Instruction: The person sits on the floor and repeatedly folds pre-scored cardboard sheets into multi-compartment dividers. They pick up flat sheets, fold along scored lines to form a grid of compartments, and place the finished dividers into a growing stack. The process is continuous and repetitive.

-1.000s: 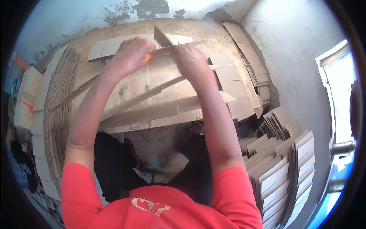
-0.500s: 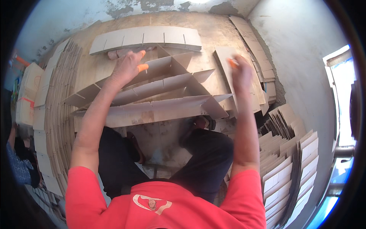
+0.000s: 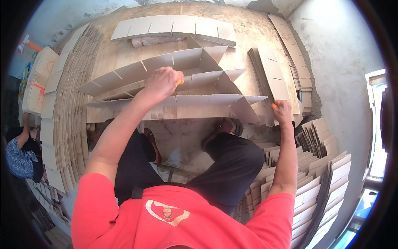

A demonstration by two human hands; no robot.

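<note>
Before me on the wooden table (image 3: 112,47) stands a half-interlocked cardboard divider (image 3: 199,78). Its long slotted strips stand on edge, crossed near their right ends by a slanting strip. My left hand (image 3: 164,81) is closed over the middle long strip, orange covers on its fingertips; whether it grips that strip is hidden. To the right lies a stack of slotted cardboard strips (image 3: 271,70). At the near end of this stack my right hand (image 3: 283,111) is closed, pinching the edge of a cardboard strip, with an orange cover on a finger.
Another stack of slotted strips (image 3: 174,25) lies at the back over a rolled bundle (image 3: 157,41). Tall piles of cardboard (image 3: 72,99) line the left side. More cardboard pieces (image 3: 306,186) stand at lower right. A person's patterned sleeve (image 3: 20,154) shows far left.
My left hand has come nearer, from above the far strip to the middle strip, and its fingers have closed. My right hand has moved down to the near end of the right stack. The view has shifted.
</note>
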